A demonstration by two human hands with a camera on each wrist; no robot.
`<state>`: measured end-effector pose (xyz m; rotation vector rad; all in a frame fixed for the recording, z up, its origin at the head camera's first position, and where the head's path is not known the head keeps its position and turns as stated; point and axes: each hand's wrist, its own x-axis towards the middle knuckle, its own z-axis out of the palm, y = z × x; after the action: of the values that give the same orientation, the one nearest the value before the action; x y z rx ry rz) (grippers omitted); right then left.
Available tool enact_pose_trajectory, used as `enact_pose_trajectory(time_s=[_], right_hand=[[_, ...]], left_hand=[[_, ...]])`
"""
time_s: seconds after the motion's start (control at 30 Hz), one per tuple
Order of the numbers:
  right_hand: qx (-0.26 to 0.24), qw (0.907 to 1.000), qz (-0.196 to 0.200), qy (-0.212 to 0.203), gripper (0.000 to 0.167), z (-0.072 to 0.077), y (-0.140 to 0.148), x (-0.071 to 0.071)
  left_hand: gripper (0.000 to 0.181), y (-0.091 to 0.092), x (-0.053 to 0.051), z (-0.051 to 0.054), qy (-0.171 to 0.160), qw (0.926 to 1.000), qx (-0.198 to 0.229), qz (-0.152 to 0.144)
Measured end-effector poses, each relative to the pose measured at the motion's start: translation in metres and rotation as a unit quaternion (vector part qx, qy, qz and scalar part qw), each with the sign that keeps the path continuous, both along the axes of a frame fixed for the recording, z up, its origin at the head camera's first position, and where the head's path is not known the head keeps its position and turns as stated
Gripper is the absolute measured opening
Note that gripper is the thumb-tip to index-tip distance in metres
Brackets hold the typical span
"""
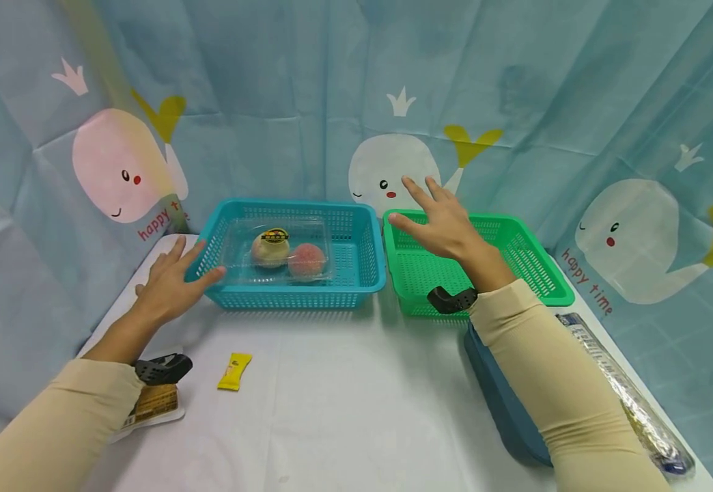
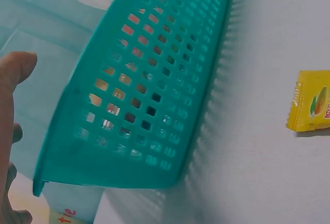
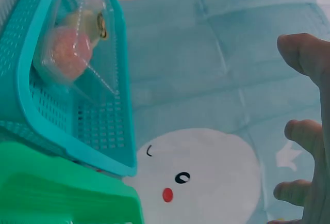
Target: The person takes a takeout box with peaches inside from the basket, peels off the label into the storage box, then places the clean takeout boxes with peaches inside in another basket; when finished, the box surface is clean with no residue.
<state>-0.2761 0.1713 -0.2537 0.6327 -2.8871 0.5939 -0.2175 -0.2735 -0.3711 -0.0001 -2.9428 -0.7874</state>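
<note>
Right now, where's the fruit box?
Head view, left of centre: the fruit box is in the blue basket, between the left hand and the green basket.

At eleven o'clock ahead stood a blue perforated basket (image 1: 291, 299), upright, the left hand (image 1: 172, 283) spread just beside its nine o'clock end; inside, nearer that end, lay a clear plastic box (image 1: 298, 234) with two round, pinkish fruits (image 1: 307, 262) and a black-and-yellow label (image 1: 275, 236) on top. At one o'clock a green perforated basket (image 1: 424, 273) stood upright beside it, nearest the raised right hand (image 1: 439, 222), fingers apart.
</note>
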Motion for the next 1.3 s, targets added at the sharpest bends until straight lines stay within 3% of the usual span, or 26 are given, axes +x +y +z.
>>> enact_pose_trajectory(time_s=[0.27, 0.47, 0.7, 0.9, 1.3], right_hand=[[-0.046, 0.9979, 0.015, -0.042, 0.079, -0.008, -0.017, -0.007], [-0.062, 0.9961, 0.039, -0.048, 0.08, -0.016, -0.034, -0.017], [-0.107, 0.99, 0.071, -0.058, 0.075, -0.031, -0.051, -0.026], [-0.139, 0.984, 0.056, -0.097, 0.076, -0.044, -0.067, -0.03], [-0.141, 0.9782, 0.045, -0.145, 0.08, -0.07, -0.095, -0.041]], left_hand=[[0.089, 0.002, -0.003, -0.008, -0.01, 0.9999, 0.014, 0.0], [0.094, 0.001, -0.005, -0.019, -0.013, 0.9998, 0.016, 0.005], [0.097, 0.004, -0.006, -0.023, -0.009, 0.9995, 0.024, 0.015], [0.098, 0.005, -0.006, -0.025, -0.006, 0.9995, 0.027, 0.015], [0.099, 0.005, -0.005, -0.025, 0.002, 0.9996, 0.027, 0.011]])
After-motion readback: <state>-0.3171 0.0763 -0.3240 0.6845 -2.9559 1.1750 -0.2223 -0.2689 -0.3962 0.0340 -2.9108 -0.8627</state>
